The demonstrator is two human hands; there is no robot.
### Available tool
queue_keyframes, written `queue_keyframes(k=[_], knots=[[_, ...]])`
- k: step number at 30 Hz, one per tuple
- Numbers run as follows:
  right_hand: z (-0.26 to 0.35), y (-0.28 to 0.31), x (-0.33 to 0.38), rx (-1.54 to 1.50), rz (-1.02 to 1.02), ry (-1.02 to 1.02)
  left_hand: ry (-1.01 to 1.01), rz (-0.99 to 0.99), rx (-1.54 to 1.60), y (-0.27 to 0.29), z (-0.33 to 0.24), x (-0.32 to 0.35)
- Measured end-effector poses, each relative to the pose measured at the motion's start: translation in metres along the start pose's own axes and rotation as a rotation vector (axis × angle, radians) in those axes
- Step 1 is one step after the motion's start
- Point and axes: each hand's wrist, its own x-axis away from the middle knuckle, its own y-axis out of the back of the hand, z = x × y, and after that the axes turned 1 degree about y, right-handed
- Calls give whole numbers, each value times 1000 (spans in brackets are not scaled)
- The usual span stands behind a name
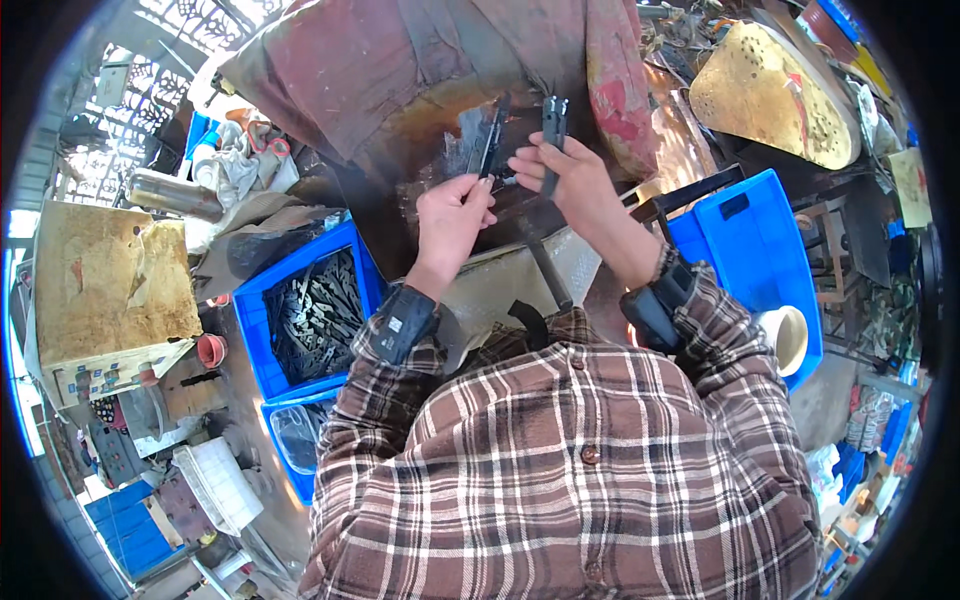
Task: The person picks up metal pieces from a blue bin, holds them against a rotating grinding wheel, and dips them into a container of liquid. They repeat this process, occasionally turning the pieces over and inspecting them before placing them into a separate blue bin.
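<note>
Centrally in the head view, the left hand (450, 218) pinches a slim dark piece (489, 150) between thumb and fingers, its far end angled slightly right. Just right of it, the right hand (578, 182) grips a dark flat part (553, 122) that stands nearly straight toward the far side; the two pieces are apart. Beyond hangs a reddish-brown cloth (390, 75). To the near left, a blue crate (252, 345) contains many dark metal parts (318, 315); on the right sits another blue crate (765, 255) beside a pale roll (788, 340).
</note>
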Motion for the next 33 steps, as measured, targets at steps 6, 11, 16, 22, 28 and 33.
queue_keyframes(k=[6,11,16,22,28,33], knots=[[-22,-16,-8,-101,-7,61,-32,-61,-27,-11,-3,6],[-23,-22,-6,-88,43,86,-55,-57,4,-17,6,5],[-22,-32,-1,80,32,161,-162,-33,-387,-24,13,0],[-11,-8,-1,154,59,94,-8,164,-4,0,7,12],[2,56,38,593,186,-34,72,35,-148,57,60,-42],[-11,74,64,491,95,-103,-262,75,-618,53,121,-76]])
